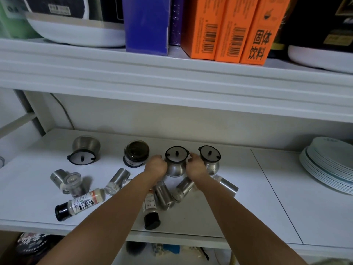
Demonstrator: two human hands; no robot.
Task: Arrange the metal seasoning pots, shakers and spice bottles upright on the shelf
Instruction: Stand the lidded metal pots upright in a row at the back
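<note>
Both hands cup one pot [175, 165] on the shelf [248, 197], left hand [156, 167] and right hand [195, 167] closed on its flared steel sides, upright beside a second pot [209, 159]. Polished steel feels slippery and light, I judge, so I hold low on the belly, not the loose-looking lid. Shakers [164, 196] and bottles [80, 203] lie tipped nearer me.

Silver pots [175, 163], orange boxes [229, 29], white shelf [248, 197]
</note>
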